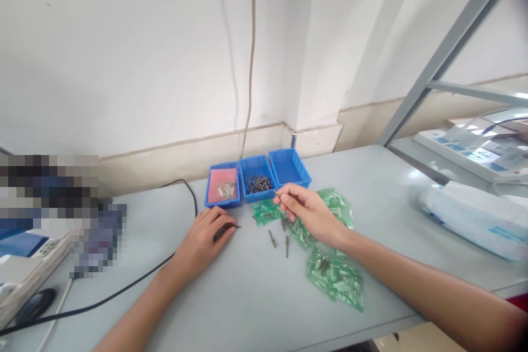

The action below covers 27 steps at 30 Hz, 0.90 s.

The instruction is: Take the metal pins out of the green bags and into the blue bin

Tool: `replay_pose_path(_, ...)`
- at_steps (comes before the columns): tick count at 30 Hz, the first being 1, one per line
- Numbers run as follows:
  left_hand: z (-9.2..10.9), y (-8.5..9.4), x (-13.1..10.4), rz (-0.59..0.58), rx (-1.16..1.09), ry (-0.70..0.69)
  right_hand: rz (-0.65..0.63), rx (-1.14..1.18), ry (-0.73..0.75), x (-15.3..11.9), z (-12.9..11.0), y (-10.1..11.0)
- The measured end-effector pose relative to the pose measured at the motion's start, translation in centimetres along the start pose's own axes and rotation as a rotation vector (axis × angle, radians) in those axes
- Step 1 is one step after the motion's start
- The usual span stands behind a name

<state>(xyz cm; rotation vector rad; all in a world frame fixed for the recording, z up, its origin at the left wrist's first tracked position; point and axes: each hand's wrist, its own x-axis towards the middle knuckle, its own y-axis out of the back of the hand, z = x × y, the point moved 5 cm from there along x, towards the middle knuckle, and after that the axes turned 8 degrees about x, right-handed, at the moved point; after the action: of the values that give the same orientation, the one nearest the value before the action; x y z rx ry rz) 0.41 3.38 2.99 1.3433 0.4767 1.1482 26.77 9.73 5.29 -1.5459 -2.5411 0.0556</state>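
Note:
My left hand (208,234) rests on the grey table, its fingers curled round thin dark metal pins (225,228). Pinched between the fingertips of my right hand (303,206) is a small metal pin (277,193), just in front of the middle blue bin (251,162). That bin holds many metal pins (260,183). The left blue bin (210,202) contains a pink sheet (216,179) and a clear bag. Nothing shows inside the right blue bin (289,165). Two loose pins (272,238) (287,246) lie between my hands.
Green bags of small parts (336,280) lie beneath and beside my right forearm. A black cable (132,283) crosses the table at left, near a dark mouse (36,306). White plastic packaging (474,220) lies at right, by a metal frame (429,77).

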Motion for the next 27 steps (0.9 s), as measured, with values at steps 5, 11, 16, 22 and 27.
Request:
replay_pose_path(5,0.01,0.0,-0.08,0.002,0.01,-0.003,-0.005,0.108,-0.055,-0.08,-0.05,-0.03)
replay_pose_path(11,0.0,-0.08,-0.14,0.003,0.027,-0.008,-0.01,0.203,-0.092,-0.24,0.22,-0.06)
replay_pose_path(16,0.12,-0.18,-0.18,-0.007,0.042,-0.011,-0.007,0.171,-0.081,-0.27,-0.14,-0.08)
replay_pose_path(22,0.43,-0.06,-0.18,0.003,0.048,-0.024,-0.008,0.205,-0.102,-0.14,0.32,0.0)
replay_pose_path(27,0.57,0.02,-0.2,0.012,0.054,-0.033,-0.022,0.287,-0.146,-0.14,0.57,-0.05)
